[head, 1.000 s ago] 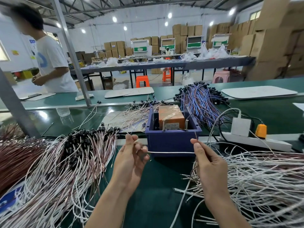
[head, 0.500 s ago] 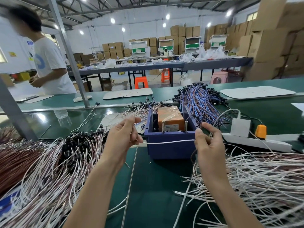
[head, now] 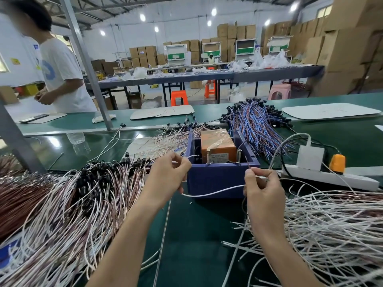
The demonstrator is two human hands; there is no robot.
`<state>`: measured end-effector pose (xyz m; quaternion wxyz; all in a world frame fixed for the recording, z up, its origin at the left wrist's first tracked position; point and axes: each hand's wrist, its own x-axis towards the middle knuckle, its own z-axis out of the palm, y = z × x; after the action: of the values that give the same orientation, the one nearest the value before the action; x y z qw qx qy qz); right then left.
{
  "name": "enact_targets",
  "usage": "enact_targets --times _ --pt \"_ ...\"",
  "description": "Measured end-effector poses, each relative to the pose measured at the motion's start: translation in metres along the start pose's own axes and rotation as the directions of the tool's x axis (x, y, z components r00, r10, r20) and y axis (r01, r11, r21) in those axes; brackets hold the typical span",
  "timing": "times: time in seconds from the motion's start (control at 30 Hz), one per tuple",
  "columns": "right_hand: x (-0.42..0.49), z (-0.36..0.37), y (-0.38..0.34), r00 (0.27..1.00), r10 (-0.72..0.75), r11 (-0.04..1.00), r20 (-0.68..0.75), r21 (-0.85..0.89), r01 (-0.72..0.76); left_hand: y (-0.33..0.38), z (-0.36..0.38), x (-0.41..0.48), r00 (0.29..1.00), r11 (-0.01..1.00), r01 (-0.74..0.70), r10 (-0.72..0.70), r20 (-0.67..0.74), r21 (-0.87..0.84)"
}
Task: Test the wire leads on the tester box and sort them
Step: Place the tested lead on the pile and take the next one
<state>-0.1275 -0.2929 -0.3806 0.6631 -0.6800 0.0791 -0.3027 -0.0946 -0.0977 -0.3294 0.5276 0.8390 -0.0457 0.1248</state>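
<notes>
The left hand (head: 167, 177) and right hand (head: 263, 193) pinch a white wire lead (head: 213, 192) before the tester box (head: 215, 179)

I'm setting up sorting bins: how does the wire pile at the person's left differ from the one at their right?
The left pile mixes white and reddish-brown leads; the right pile looks mostly white. The left pile's leads end in black parts, bunched together; the right pile shows none. Both lie loose on the green bench.
</notes>
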Motion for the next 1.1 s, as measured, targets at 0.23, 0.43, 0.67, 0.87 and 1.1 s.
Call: enact_targets --times 0.23,0.43,0.67,0.87,1.1 --pt "0.002 0.002 0.000 1.000 0.005 1.000 0.019 -0.009 -0.004 0.001 -0.003 0.000 0.999 1.000 -0.019 0.019 0.050 0.002" --pt "0.001 0.004 0.001 0.999 -0.008 1.000 0.033 0.009 0.007 0.001 -0.004 0.000 0.996 0.999 -0.050 0.050 0.076 0.001" --pt "0.000 0.003 0.001 0.999 -0.011 1.000 0.043 0.023 0.010 0.001 -0.005 0.000 0.993 0.999 -0.052 0.053 0.109 -0.008" --pt "-0.001 0.004 0.001 0.998 -0.010 1.000 0.060 0.030 0.009 0.000 -0.008 0.001 0.990 0.998 -0.058 0.058 0.129 -0.005" --pt "-0.002 0.004 0.001 0.997 0.001 1.000 0.076 0.029 -0.003 -0.003 -0.011 0.003 0.985 0.998 -0.057 0.060 0.164 -0.023"
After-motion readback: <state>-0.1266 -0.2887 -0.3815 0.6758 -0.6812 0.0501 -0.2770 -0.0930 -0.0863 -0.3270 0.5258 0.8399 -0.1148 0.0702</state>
